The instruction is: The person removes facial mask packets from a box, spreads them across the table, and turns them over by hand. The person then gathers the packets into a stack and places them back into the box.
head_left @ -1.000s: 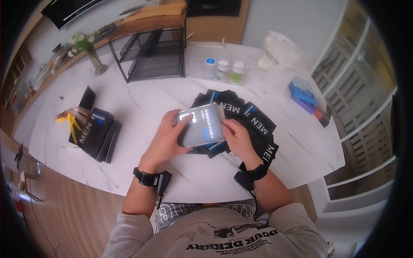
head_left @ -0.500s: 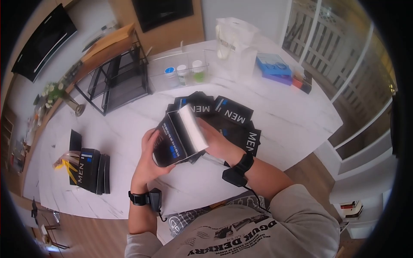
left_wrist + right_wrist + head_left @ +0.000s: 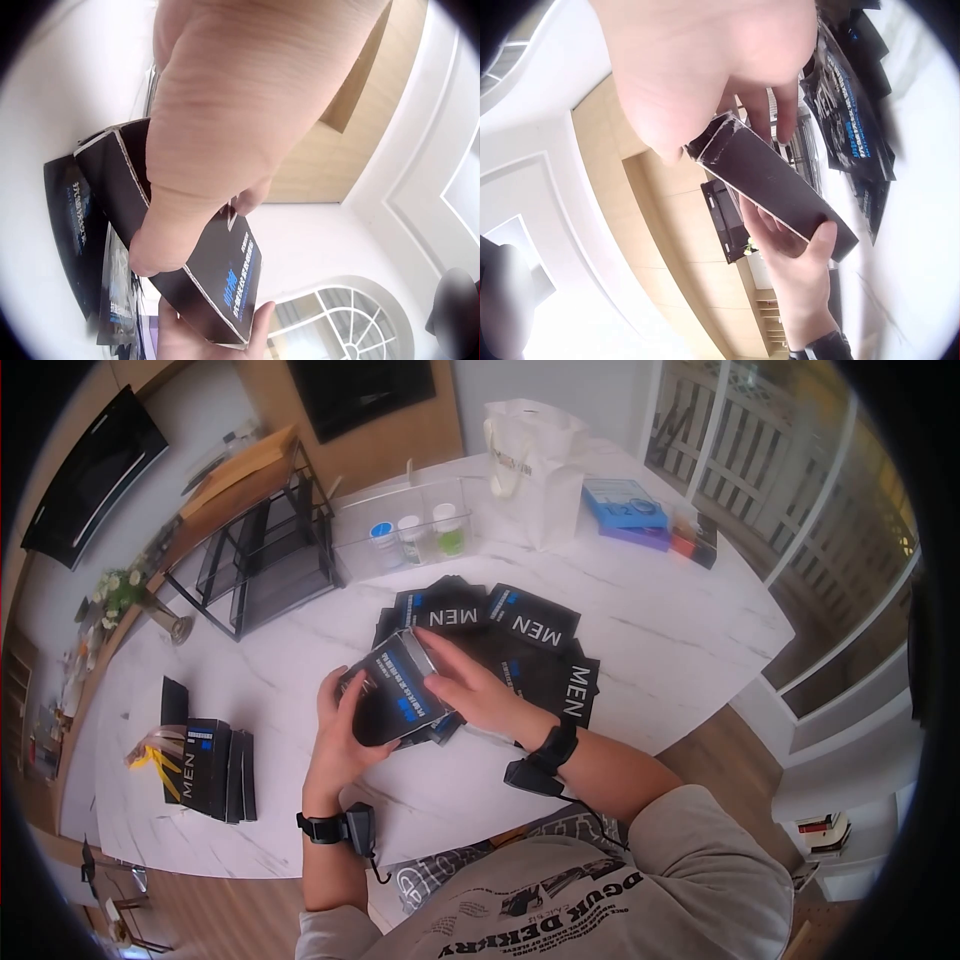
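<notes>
A black box with blue and white print [image 3: 398,688] is held tilted above the table between both hands. The left hand [image 3: 343,735] grips its left end, thumb along the near edge and fingers over the top face. At the other end the right hand [image 3: 478,690] pinches the box with thumb and fingers. In the right wrist view the plain narrow side of the box [image 3: 772,187] faces the camera, its upper end under the right thumb. Behind and beside it, black packets marked MEN [image 3: 535,618] lie fanned out and overlapping.
On the left of the white table [image 3: 680,660] stand black MEN boxes [image 3: 207,770] beside a yellow ribbon. Along the back are a mesh rack [image 3: 265,555], a clear bin with bottles [image 3: 410,540], a white paper bag [image 3: 535,475] and blue and purple boxes [image 3: 625,510].
The white flap or insert that stood up at the box's right end is no longer visible; that end now looks closed. The right hand has moved onto it, and the head view has shifted slightly.
</notes>
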`<state>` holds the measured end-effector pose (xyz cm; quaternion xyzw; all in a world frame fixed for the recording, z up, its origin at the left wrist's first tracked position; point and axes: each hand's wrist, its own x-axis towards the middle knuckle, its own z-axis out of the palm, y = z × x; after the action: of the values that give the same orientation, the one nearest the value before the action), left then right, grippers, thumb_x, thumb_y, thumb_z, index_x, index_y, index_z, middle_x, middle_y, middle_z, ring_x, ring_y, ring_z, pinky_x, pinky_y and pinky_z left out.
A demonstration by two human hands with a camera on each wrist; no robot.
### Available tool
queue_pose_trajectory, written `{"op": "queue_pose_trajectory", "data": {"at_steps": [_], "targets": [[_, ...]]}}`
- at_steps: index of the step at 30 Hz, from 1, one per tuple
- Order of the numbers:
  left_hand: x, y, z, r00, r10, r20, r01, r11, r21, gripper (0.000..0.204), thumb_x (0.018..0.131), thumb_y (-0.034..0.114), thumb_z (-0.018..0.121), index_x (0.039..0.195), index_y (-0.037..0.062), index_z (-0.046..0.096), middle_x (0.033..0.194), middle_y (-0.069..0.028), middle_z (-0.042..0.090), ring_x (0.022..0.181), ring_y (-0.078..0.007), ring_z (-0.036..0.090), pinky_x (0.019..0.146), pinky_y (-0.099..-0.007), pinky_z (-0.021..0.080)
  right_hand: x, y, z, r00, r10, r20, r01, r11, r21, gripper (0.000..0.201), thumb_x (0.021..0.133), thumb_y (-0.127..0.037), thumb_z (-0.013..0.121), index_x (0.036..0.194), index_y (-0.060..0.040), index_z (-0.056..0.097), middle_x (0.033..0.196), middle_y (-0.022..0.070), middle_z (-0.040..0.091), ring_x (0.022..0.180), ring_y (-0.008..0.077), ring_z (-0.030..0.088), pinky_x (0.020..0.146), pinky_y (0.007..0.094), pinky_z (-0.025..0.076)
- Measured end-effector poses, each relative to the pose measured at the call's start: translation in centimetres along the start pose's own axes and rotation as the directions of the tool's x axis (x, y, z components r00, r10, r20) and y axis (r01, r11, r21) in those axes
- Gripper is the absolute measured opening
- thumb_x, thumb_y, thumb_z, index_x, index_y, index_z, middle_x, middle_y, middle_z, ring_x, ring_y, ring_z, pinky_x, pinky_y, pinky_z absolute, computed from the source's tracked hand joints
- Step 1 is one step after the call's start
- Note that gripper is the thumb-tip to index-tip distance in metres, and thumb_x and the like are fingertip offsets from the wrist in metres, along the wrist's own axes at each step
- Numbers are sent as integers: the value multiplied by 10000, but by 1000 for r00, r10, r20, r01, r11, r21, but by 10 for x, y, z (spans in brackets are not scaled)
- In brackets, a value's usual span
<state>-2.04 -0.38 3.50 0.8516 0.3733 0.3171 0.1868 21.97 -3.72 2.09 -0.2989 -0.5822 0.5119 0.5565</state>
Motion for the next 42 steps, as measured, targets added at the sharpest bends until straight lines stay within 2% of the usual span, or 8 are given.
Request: {"op": "queue_pose_trajectory", "data": {"at_steps": [3, 9, 15, 30, 33, 34, 37, 42], "targets": [[-1, -6, 2, 1000, 11, 12, -11, 1000, 19, 1091, 498, 32, 884, 1473, 100, 399, 1469, -189, 315, 1322, -376, 422, 1092, -420, 421, -1, 1, 0, 997, -81, -5, 78, 979, -190, 557, 1053, -177, 475, 1556, -78, 256, 1482, 130, 446, 1308, 176, 461, 1078, 304, 370], [0, 4, 0, 1000, 16, -21, -15, 999, 34, 1009, 530, 15, 878, 1439, 79, 445, 1472, -209, 294, 1253, -376, 494, 1027, -408, 490, 1, 9, -1, 996, -45, -75, 33, 988, -152, 532, 1066, -186, 433, 1556, -78, 254, 1479, 139, 455, 1311, 178, 459, 1099, 300, 341], [-2, -4, 0, 1000, 23, 3, -23, 998, 57, 1070, 498, 35, 882, 1459, 89, 416, 1478, -199, 315, 1337, -389, 402, 1094, -424, 414, -1, 5, 0, 996, 35, -83, -44, 993, -112, 530, 1071, -183, 420, 1560, -84, 240, 1479, 167, 445, 1308, 192, 462, 1093, 303, 349], [-3, -5, -3, 999, 3, 36, -7, 994, 109, 1028, 515, 60, 893, 1441, 107, 450, 1475, -198, 319, 1331, -390, 416, 1078, -445, 434, 0, 18, -1, 989, -110, 99, 146, 825, -546, 795, 996, -308, 587, 1555, 14, 120, 1534, 283, 293, 1420, 396, 339, 1154, 408, 298], [-2, -14, -2, 999, -33, -38, 35, 999, 37, 1031, 520, 66, 895, 1446, 100, 441, 1476, -195, 318, 1301, -374, 457, 1074, -429, 447, -1, 13, 0, 985, -161, 56, 162, 782, -601, 793, 975, -270, 627, 1549, 6, 155, 1506, 268, 338, 1359, 365, 425, 1103, 392, 377], [-1, -11, -5, 998, -28, -61, 29, 999, 19, 1027, 532, 67, 892, 1450, 94, 433, 1477, -189, 317, 1283, -362, 482, 1069, -415, 459, -2, 3, 4, 1000, -25, -17, 17, 928, -373, 755, 964, -207, 637, 1547, -16, 197, 1477, 240, 383, 1279, 310, 505, 1018, 348, 456], [-2, -13, -6, 996, -48, -75, 48, 999, 1, 1018, 541, 64, 887, 1452, 92, 432, 1478, -186, 317, 1291, -363, 475, 1070, -416, 457, -1, 4, 2, 998, -54, -22, 40, 916, -400, 728, 959, -166, 633, 1546, -35, 223, 1464, 209, 402, 1222, 258, 543, 949, 317, 494], [-4, -14, -4, 996, -68, -61, 69, 997, 22, 1009, 549, 63, 886, 1450, 93, 435, 1480, -184, 318, 1297, -365, 469, 1077, -416, 450, -1, 12, 2, 990, -100, 95, 135, 841, -524, 722, 957, -165, 632, 1549, -56, 233, 1474, 208, 384, 1263, 313, 513, 980, 350, 487]]}}
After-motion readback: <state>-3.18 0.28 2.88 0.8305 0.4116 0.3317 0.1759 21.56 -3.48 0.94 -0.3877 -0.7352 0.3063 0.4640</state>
